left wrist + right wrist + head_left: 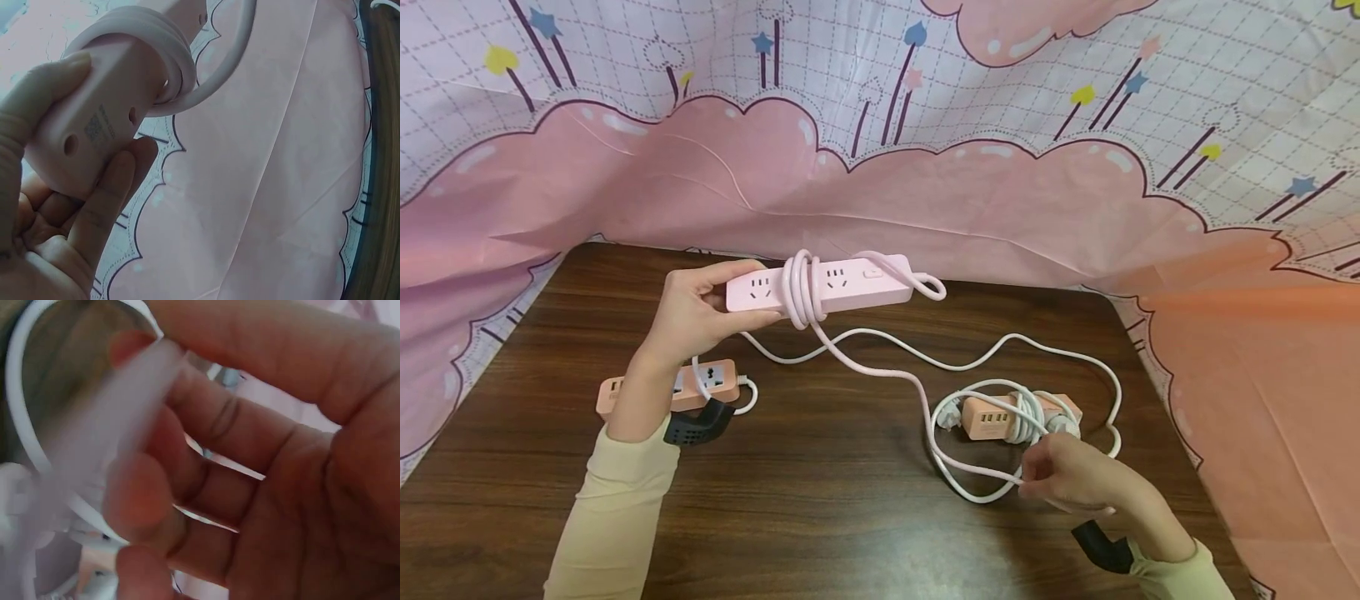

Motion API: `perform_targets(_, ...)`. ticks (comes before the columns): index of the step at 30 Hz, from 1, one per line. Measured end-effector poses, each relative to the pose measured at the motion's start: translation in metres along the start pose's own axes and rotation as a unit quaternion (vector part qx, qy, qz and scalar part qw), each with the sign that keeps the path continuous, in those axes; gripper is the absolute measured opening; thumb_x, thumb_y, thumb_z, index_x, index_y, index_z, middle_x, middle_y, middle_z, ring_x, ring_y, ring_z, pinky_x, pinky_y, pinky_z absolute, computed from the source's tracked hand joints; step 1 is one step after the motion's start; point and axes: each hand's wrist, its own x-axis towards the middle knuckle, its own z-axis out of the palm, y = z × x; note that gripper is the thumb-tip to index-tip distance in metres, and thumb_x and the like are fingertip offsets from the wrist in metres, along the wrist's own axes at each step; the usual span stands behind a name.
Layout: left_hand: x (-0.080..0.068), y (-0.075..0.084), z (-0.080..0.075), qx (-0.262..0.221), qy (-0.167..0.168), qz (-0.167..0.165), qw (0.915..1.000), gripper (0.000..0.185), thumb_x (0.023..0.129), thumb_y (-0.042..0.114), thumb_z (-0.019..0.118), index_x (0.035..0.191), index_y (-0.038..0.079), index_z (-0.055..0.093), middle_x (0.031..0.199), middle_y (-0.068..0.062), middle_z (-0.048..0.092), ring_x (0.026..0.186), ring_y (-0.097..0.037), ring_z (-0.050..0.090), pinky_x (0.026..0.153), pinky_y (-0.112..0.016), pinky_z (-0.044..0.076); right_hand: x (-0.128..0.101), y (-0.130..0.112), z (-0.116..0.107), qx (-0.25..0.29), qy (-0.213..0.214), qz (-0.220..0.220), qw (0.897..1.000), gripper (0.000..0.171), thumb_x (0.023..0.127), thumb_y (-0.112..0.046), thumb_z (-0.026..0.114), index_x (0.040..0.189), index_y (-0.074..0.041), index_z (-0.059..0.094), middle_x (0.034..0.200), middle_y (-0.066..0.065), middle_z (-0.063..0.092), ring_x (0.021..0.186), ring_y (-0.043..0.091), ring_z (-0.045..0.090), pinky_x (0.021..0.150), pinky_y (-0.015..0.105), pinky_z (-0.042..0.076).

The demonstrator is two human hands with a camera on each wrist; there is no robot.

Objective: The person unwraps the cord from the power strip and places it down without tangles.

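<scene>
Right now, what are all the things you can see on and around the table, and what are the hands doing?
Pink power strip: 1, pale pink, held above the table's far edge by the left hand.
Pink cord: 1, pale pink, looped around the strip's middle, trailing down to the right hand.
Orange strip with white cord: 1, orange, on the table right of centre, white cord wound round it.
Second orange strip: 1, orange, on the table near the left wrist.
Long white cord: 1, white, snaking across the table.
Table: 1, dark brown wood.
Cloth backdrop: 1, pink clouds and stars, behind and beside the table.
Left hand: grips the pink strip's end.
Right hand: pinches the pink cord.
</scene>
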Motion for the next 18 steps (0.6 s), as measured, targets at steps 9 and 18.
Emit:
perform_targets(9,-0.001,0.008,0.014,-0.004,-0.025,0.000,0.9997,0.047,0.057,-0.018,0.079,0.102,-0.011,0.066,0.086,0.008,0.067,0.058,-0.007,0.058,0.050,-0.017,0.049,0.034,-0.016,-0.001,0.009,-0.087,-0.045,0.995,0.022,0.074,-0.017,0.078,0.087,-0.006,0.063,0.066,-0.012,0.054,0.058,-0.002,0.049,0.053,0.020,0.044)
perform_targets(18,-0.001,0.012,0.025,-0.004,-0.045,0.019,0.9988,0.048,0.057,-0.015,0.081,0.102,-0.009,0.067,0.084,-0.018,0.066,0.058,-0.009,0.058,0.050,-0.019,0.049,0.107,-0.064,0.010,-0.011,0.145,-0.196,0.970,0.043,0.089,-0.012,0.064,0.128,0.000,0.052,0.125,0.012,0.058,0.111,0.020,0.055,0.089,0.033,0.047)
